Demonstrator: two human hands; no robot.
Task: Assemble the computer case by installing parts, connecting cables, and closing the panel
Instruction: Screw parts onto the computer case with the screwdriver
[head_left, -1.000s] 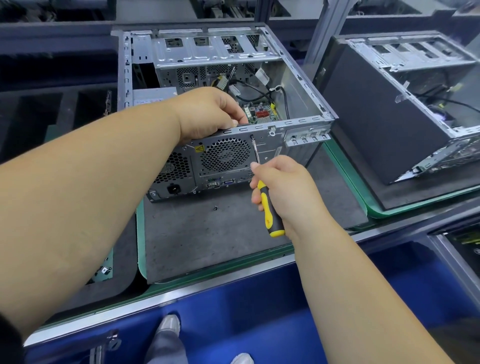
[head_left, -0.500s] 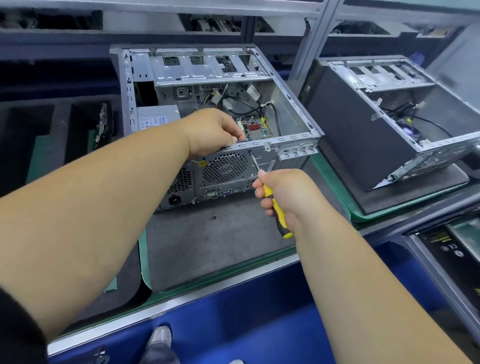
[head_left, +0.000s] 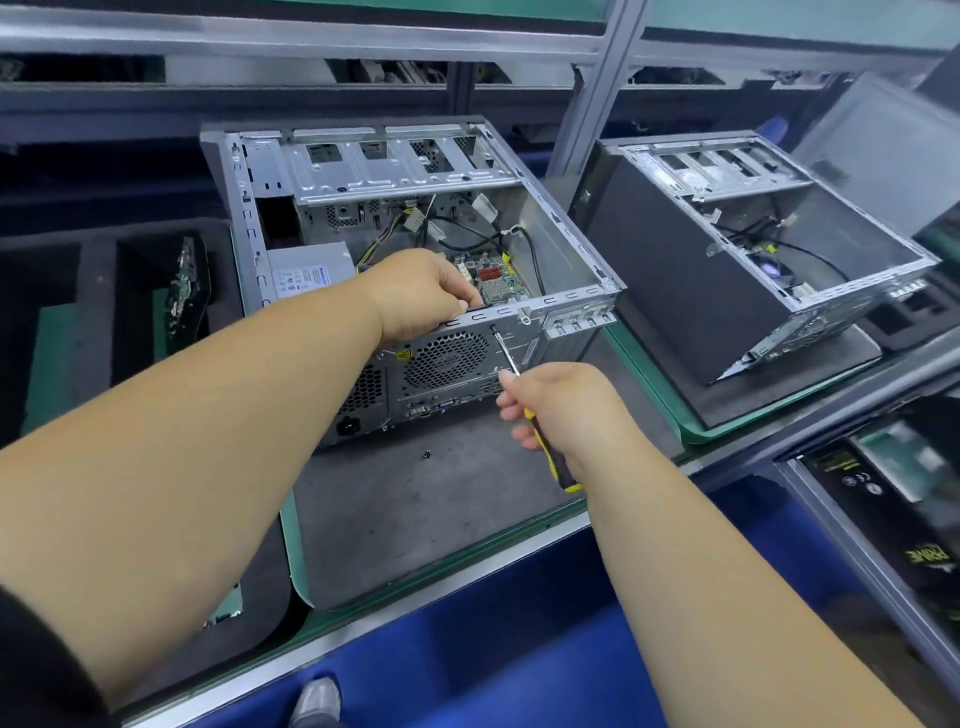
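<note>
Grey matting on a green-edged tray carries the open computer case, side panel off. Left hand curls over its near top rail, fingertips gripping the edge. Right hand wraps closed around a yellow-black screwdriver (tip at the rear panel beside the fan grille); a loose screw lies nearby

Person with both forearms bare to above the elbow, a black sleeve edge at the left upper arm, and a grey shoe visible below the table.
</note>
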